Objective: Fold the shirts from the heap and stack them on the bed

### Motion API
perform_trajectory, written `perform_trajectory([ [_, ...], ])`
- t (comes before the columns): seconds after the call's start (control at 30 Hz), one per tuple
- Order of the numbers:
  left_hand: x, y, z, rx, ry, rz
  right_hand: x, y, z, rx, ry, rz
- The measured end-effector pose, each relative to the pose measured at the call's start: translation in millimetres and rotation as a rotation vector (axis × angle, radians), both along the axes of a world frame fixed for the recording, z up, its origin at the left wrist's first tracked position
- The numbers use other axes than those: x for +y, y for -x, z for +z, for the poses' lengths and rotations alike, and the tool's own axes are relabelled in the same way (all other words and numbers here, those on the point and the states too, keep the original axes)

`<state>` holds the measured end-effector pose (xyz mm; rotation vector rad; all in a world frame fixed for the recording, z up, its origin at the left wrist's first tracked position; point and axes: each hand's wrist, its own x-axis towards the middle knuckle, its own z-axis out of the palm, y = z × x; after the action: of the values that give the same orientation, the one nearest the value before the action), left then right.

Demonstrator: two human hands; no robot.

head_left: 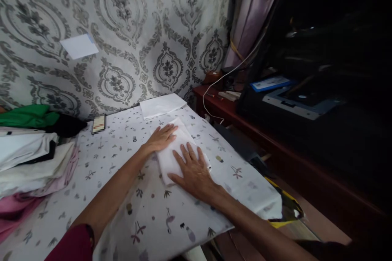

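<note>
A folded white cloth (171, 161) lies flat on the patterned sheet (116, 187) that covers the table. My left hand (161, 137) rests on the cloth's far left part, palm down, with its fingers stretched out. On the near right part lies my right hand (194, 171), flat, the fingers and thumb spread. Both palms hide some of the cloth. Just beyond it, toward the wall, is another flat white folded piece (162, 106); whether it is cloth or paper I cannot tell.
At the left are stacked folded clothes (36, 163), with a green garment (24, 115) on top. A small blurred card-like object (99, 124) stands near the wall. Right of the table, a dark red cabinet (220, 100) carries a white cable (211, 85).
</note>
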<state>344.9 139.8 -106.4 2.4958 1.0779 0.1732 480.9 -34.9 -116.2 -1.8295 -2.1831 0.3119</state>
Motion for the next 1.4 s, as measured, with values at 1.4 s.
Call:
perform_trajectory([
  [1.4, -112.1, 83.1, 55.8, -1.173, 0.932, 1.016, 212.7, -54.1, 54.9, 0.056, 0.324, 0.299],
])
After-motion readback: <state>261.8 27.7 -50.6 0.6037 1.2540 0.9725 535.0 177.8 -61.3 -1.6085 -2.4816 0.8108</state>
